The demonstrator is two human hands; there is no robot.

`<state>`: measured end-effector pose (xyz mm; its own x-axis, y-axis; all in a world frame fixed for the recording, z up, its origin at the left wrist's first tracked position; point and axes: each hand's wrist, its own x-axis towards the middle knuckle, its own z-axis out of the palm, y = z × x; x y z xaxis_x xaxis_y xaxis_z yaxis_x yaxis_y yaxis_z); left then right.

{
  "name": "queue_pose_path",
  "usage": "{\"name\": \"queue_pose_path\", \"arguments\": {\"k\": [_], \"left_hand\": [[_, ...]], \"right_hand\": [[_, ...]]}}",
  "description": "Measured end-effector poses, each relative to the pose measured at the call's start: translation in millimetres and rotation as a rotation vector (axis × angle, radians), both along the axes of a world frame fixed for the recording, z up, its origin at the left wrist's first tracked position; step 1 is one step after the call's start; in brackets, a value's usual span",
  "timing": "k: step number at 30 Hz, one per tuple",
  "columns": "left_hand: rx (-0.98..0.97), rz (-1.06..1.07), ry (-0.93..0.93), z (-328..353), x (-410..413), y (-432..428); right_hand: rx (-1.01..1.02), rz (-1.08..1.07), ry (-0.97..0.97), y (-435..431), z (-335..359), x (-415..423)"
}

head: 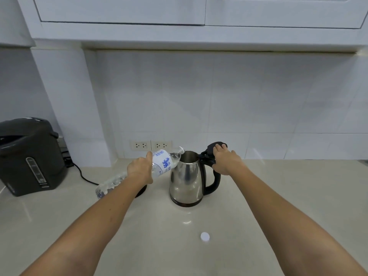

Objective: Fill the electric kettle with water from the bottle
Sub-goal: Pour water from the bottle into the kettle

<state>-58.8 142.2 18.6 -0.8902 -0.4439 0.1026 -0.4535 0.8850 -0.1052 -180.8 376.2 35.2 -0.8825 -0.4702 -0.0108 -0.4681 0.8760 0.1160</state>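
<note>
A steel electric kettle [186,179] with a black handle stands on the pale counter, its lid [216,146] flipped up and back. My right hand [226,161] grips the top of the handle, with fingers resting on the raised lid. My left hand [140,170] holds a clear plastic water bottle [162,163] with a blue-printed label. The bottle lies nearly flat, its uncapped neck [180,150] at the kettle's open rim. Its white cap [205,236] lies on the counter in front of the kettle.
A dark hot-water dispenser [29,156] stands at the left, its black cord [84,175] trailing across the counter. The kettle's black base [141,191] peeks out under my left wrist. Two wall sockets [150,145] sit behind the kettle. White cabinets hang overhead.
</note>
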Motion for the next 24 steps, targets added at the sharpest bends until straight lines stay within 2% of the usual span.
{"name": "queue_pose_path", "arguments": {"k": [24], "left_hand": [[-0.103,-0.031,-0.015,26,4,-12]], "right_hand": [[-0.034,-0.017,-0.026,-1,4,2]]}}
